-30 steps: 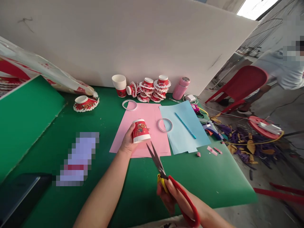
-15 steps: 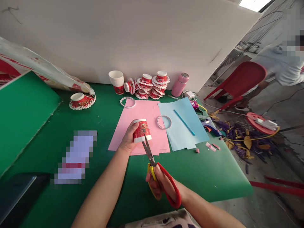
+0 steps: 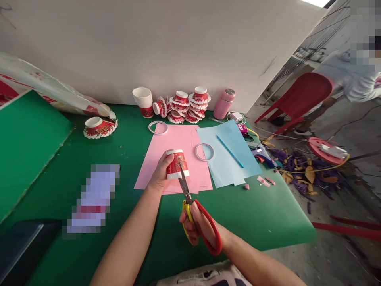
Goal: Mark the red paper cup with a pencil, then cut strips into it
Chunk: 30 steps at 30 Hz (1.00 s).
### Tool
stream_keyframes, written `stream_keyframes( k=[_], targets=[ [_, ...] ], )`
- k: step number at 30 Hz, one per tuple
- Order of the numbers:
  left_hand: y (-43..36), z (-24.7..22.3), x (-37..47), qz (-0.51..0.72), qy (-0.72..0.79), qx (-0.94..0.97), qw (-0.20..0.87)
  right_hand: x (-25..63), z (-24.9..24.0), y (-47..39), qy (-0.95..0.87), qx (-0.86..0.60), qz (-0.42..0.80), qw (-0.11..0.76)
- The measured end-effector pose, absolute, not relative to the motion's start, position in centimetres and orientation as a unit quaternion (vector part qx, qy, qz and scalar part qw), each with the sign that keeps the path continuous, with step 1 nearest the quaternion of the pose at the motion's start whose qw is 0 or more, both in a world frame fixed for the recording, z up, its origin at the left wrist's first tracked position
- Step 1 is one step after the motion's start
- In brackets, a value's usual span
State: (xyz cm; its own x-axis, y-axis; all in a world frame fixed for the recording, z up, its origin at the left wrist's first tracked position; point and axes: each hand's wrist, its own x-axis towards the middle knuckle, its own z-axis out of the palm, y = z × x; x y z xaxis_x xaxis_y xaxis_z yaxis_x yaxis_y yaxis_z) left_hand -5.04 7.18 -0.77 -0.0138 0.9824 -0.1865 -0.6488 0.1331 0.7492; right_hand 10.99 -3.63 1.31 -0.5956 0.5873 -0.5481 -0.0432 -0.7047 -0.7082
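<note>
My left hand (image 3: 160, 172) is wrapped round a red paper cup (image 3: 176, 163) with a white rim, held on its side over the pink paper (image 3: 147, 171). In my right hand (image 3: 198, 226) are scissors (image 3: 205, 222) with one red and one yellow handle. Their blades point up at the cup's rim, the upper blade over its printed side. Blue paper (image 3: 226, 171) with a blue pencil (image 3: 230, 151) on it lies to the right. One tape roll (image 3: 204, 152) rests across both papers, another (image 3: 158, 127) at the pink sheet's top edge.
Along the wall stand stacked cups (image 3: 143, 102), several fringed cups (image 3: 181, 105) and a pink bottle (image 3: 224, 104). Another fringed cup (image 3: 100, 127) sits left, above a blurred-out object (image 3: 97, 198). A person (image 3: 348, 79) is beside a red chair (image 3: 309, 93) at right.
The scissors and my right hand have shifted slightly left and up, and the blades look closer together over the cup. The whole view has shifted a little. My left hand keeps its hold.
</note>
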Motion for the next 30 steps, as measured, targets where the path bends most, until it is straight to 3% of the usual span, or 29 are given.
stream_keyframes(
  k=[30],
  targets=[
    [7.14, -0.96, -5.01, 0.613, 0.357, 0.246, 0.66, 10.68, 0.81, -3.26, -0.334, -0.398, 0.829, 0.207]
  ],
)
